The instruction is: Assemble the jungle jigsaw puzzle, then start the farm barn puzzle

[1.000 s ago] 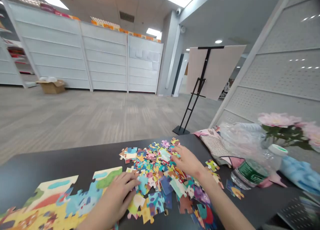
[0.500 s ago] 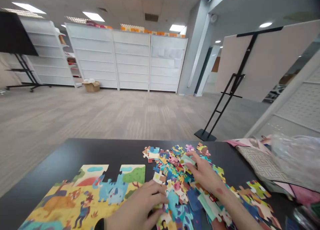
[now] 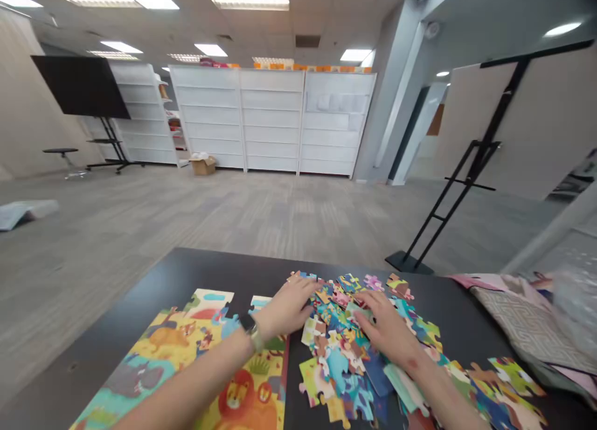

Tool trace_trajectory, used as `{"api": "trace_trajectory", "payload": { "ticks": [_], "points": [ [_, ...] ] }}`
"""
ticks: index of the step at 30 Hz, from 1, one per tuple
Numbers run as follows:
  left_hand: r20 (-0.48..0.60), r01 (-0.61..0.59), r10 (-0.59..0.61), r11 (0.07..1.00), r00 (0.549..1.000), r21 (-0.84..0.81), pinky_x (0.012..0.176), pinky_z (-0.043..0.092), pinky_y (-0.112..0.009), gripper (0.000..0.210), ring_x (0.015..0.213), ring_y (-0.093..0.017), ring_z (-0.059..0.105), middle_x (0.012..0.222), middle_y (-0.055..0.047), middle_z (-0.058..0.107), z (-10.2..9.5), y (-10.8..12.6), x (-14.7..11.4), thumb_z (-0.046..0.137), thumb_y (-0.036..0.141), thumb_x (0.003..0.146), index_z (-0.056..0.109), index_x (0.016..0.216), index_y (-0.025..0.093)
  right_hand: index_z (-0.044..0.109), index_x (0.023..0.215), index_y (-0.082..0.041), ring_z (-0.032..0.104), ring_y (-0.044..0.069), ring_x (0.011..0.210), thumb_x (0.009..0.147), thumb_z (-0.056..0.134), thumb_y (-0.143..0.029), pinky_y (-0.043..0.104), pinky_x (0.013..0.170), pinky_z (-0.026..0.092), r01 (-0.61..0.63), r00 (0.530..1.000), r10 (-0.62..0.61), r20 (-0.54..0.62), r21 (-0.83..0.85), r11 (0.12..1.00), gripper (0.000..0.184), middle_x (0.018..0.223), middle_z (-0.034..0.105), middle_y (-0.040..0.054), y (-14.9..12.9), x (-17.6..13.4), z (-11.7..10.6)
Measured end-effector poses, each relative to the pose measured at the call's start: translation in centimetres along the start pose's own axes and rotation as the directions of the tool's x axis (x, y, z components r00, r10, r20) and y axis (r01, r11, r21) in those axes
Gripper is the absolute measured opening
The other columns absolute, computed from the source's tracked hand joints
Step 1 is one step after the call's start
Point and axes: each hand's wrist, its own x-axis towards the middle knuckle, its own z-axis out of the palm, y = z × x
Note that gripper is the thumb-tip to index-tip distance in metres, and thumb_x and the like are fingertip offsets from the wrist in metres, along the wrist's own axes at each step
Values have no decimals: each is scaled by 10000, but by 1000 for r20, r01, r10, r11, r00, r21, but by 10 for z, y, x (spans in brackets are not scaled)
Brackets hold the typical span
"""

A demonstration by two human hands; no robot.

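Observation:
A loose heap of colourful jigsaw puzzle pieces [image 3: 342,361] lies on the dark table. My left hand [image 3: 290,305], with a watch on its wrist, reaches over the heap's far left edge; its fingers are stretched out and rest on pieces there. My right hand [image 3: 387,327] is in the middle of the heap, thumb and fingers closed on a pale green puzzle piece [image 3: 358,313], partly covered by the fingers. To the left lies a partly joined puzzle [image 3: 186,343] with lions and other animals on yellow. My left forearm hides part of it, and its top edge has a gap.
The black table [image 3: 196,265] ends in front of me. On its right lie a patterned cloth bag [image 3: 508,321] and clear plastic wrap [image 3: 578,312]. Beyond stand a black easel [image 3: 457,200], white shelves [image 3: 270,119], a cardboard box [image 3: 203,164] and a screen on a stand [image 3: 81,86].
My left hand has moved forward from the near side of the heap to its far left edge. My right hand has shifted slightly within the heap with the pale green piece. The view has turned left.

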Motion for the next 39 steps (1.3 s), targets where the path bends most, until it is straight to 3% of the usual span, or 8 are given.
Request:
{"api": "trace_trajectory", "payload": {
  "ticks": [8, 13, 16, 19, 22, 28, 34, 39],
  "points": [
    [99, 100, -100, 995, 990, 5, 1016, 401, -503, 494, 1185, -345, 527, 1214, -90, 611, -16, -36, 50, 706, 187, 800, 641, 1270, 326, 654, 1112, -224, 622, 306, 1113, 945, 471, -470, 479, 982, 493, 25, 997, -24, -68, 6, 1000, 350, 1158, 682, 119, 27, 4, 8],
    [-40, 111, -118, 982, 992, -150, 932, 424, -352, 244, 1005, -235, 545, 991, -43, 575, -48, -48, 14, 646, 360, 887, 669, 1101, 246, 660, 1100, -222, 638, 323, 1096, 928, 472, -503, 488, 963, 500, 36, 995, -36, -95, -2, 999, 379, 1133, 695, 124, 38, 4, 14],
    [-190, 162, -220, 947, 957, -278, 833, 440, -315, 359, 861, -190, 509, 859, -5, 511, -64, -68, -27, 502, 547, 946, 585, 881, 204, 665, 1108, -213, 636, 324, 1107, 931, 472, -508, 491, 972, 499, 32, 995, -32, -98, -5, 999, 395, 1146, 697, 129, 42, 4, 18],
    [-239, 188, -310, 886, 920, -424, 687, 444, -271, 481, 710, -148, 475, 764, 26, 458, -65, -91, -69, 275, 608, 997, 502, 849, 210, 674, 1096, -216, 635, 322, 1114, 934, 476, -500, 487, 983, 497, 27, 995, -28, -98, -12, 1000, 382, 1149, 699, 125, 44, 4, 20],
    [-221, 198, -363, 820, 905, -537, 575, 407, -230, 439, 602, -113, 445, 711, 51, 424, -59, -108, -96, 313, 602, 988, 484, 895, 208, 683, 1073, -226, 642, 320, 1104, 929, 478, -500, 474, 975, 505, 16, 995, -18, -98, -17, 1000, 372, 1139, 706, 120, 43, 5, 20],
    [-172, 191, -357, 779, 918, -597, 614, 448, -234, 412, 711, -126, 575, 899, 1, 561, -59, -109, -102, 550, 454, 926, 490, 1265, 228, 692, 1054, -224, 653, 312, 1085, 936, 451, -491, 460, 955, 519, -7, 996, 5, -86, -26, 1000, 379, 1122, 714, 119, 30, 4, 12],
    [-167, 248, -345, 869, 923, -428, 599, 379, -232, 233, 625, -121, 489, 686, 61, 495, -58, -109, -103, 675, 355, 825, 618, 992, 203, 690, 1071, -216, 658, 307, 1072, 934, 433, -483, 459, 943, 522, -31, 997, 29, -65, -32, 999, 396, 1119, 719, 120, 22, 5, 5],
    [-185, 332, -382, 909, 905, -252, 725, 427, -277, 229, 826, -199, 574, 835, -1, 619, -58, -113, -108, 745, 350, 740, 656, 900, 213, 697, 1028, -236, 660, 313, 1063, 925, 433, -503, 459, 923, 529, -37, 997, 35, -69, -33, 999, 390, 1104, 727, 114, 21, 6, 5]
  ]
}}
